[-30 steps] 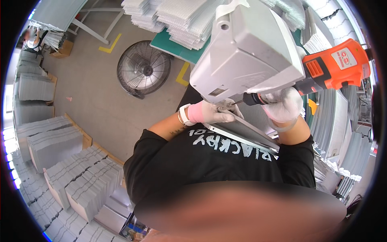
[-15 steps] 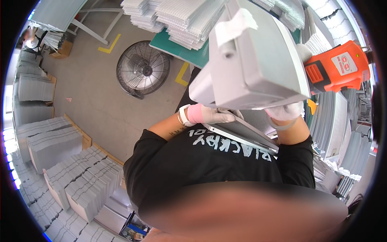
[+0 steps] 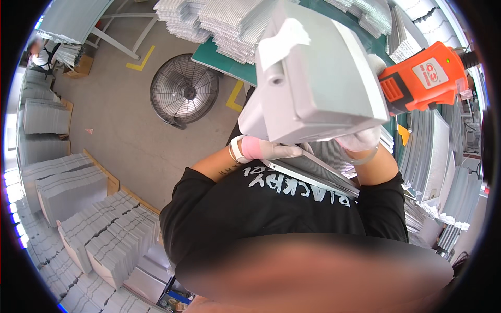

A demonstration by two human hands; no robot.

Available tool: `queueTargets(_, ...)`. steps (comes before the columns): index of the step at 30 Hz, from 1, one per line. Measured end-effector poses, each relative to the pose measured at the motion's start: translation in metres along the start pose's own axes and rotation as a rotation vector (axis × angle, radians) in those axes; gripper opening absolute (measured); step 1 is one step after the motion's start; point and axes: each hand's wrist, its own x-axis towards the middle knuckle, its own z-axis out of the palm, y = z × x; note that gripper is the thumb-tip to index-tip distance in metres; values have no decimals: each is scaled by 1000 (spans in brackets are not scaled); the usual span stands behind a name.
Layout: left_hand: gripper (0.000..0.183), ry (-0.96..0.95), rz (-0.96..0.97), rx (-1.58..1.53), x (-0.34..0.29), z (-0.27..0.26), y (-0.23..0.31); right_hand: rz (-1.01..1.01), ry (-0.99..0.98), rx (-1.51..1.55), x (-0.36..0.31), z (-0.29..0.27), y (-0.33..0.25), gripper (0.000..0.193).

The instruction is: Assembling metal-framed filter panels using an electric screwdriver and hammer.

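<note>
My left hand (image 3: 274,150), in a white glove with a pink cuff, is closed on the end of a metal-framed mesh panel (image 3: 329,173). The panel lies slanted against the front of my black shirt. A bulky grey housing (image 3: 323,83) with white tape on it fills the space above. My gloved right hand (image 3: 364,140) reaches up behind the housing's lower right edge, and its fingers are hidden there. Beside the housing is an orange-and-black power tool (image 3: 425,78); a whitish shape shows between the two, too covered to make out.
Stacked mesh sheets (image 3: 235,26) lie on a green table (image 3: 224,60) ahead. A round floor fan (image 3: 189,93) stands to the left. Piles of grey panels (image 3: 120,237) line the left side, with more panels (image 3: 425,151) upright at right.
The grey housing and the orange tool have moved left together, and my right hand has shifted slightly left with them. My left hand and the panel have hardly moved.
</note>
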Motion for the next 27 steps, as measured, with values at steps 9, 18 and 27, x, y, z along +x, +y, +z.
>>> queueTargets(9,24,133,89,-71,-1,7,19,19,-140,21,6,-12,-10,58)
queueTargets(18,32,239,288,356,8,-6,24,-514,100,-6,21,-33,-125,43)
queueTargets(27,38,342,564,190,-8,-26,11,-738,806,-161,-24,-10,-175,14)
